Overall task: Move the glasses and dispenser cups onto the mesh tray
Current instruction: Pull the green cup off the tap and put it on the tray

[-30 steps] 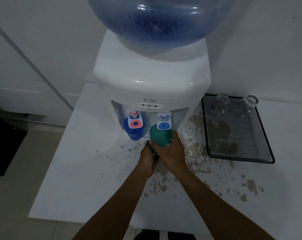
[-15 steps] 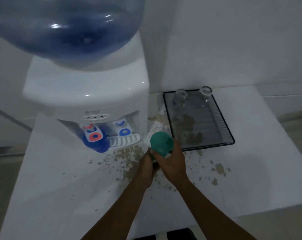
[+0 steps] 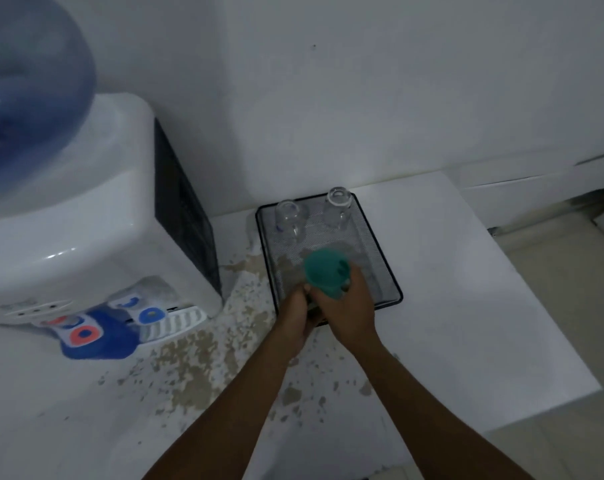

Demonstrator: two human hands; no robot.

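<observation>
Water dispenser (image 3: 86,244) on stained white counter (image 3: 449,306)

Both hands, left hand (image 3: 295,315) and right hand (image 3: 352,306), grip a green cup (image 3: 323,271) over the mesh tray (image 3: 380,244); two glasses (image 3: 288,216) stand beyond it.

water bottle (image 3: 23,98) cut off at left edge, blue cup (image 3: 99,344) partly hidden behind taps
</observation>
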